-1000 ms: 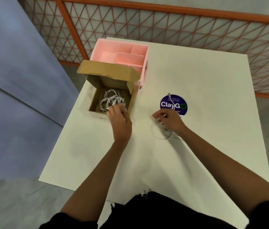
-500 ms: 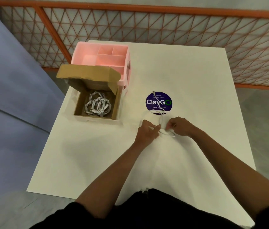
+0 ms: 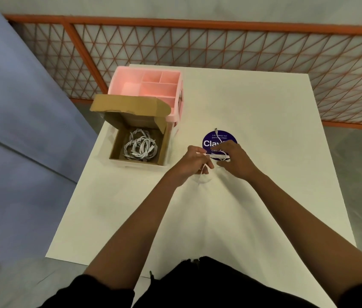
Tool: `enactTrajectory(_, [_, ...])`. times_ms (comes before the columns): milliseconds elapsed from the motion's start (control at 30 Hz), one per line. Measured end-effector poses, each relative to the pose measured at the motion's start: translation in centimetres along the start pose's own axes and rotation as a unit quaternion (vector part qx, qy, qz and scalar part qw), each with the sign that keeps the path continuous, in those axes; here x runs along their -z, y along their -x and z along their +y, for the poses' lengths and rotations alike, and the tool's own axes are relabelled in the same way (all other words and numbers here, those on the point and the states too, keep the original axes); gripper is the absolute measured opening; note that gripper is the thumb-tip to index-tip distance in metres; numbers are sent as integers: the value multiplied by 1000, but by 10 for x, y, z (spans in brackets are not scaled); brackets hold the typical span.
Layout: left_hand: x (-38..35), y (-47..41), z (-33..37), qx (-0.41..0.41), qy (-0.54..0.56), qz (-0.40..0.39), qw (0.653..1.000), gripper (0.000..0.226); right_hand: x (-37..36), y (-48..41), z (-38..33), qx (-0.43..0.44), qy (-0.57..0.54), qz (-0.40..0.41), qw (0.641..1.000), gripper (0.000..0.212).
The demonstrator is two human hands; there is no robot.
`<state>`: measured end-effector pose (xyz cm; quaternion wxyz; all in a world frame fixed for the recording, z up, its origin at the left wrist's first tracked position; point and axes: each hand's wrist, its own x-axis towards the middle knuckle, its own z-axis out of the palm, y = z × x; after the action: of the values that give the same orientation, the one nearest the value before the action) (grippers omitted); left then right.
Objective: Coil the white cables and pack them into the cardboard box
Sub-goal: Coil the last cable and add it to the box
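Note:
A loose white cable (image 3: 219, 155) lies on the white table, one plug end reaching up over a round purple sticker. My left hand (image 3: 194, 162) pinches the cable with curled fingers, and a loop hangs below it. My right hand (image 3: 234, 160) grips the cable just to the right, fingers curled over it. The open cardboard box (image 3: 118, 144) stands to the left, its lid flap raised. Several coiled white cables (image 3: 140, 147) lie inside it.
A pink compartment organiser (image 3: 145, 84) stands right behind the box. The purple sticker (image 3: 209, 140) is stuck on the white table (image 3: 253, 207). An orange lattice fence (image 3: 220, 43) runs past the far edge. A blue-grey wall (image 3: 9, 107) is on the left.
My left hand left the box, came across to the loose cable and took hold of it. Both hands have since shifted up toward the sticker with the cable.

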<state>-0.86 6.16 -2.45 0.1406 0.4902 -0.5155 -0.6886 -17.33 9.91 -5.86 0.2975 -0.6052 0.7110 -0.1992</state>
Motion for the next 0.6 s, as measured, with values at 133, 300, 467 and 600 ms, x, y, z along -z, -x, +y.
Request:
enactTrajectory(133, [19,10,14,-29,64,-1,998,27,12,-4,-29,23,-80,-14,996,14])
enactTrajectory(300, [36,20,17,-49,132,0,990,21,20,-5,-49,49,-190,-64,978,8])
enactTrajectory(467, [42,23,17,-65,142,13,988,17,20,-8,-62,42,-189,-105,975,12])
enactTrajectory(600, [50,28,11,-68,137,9,988,16,26,-15,-63,1,-247,-4,969,18])
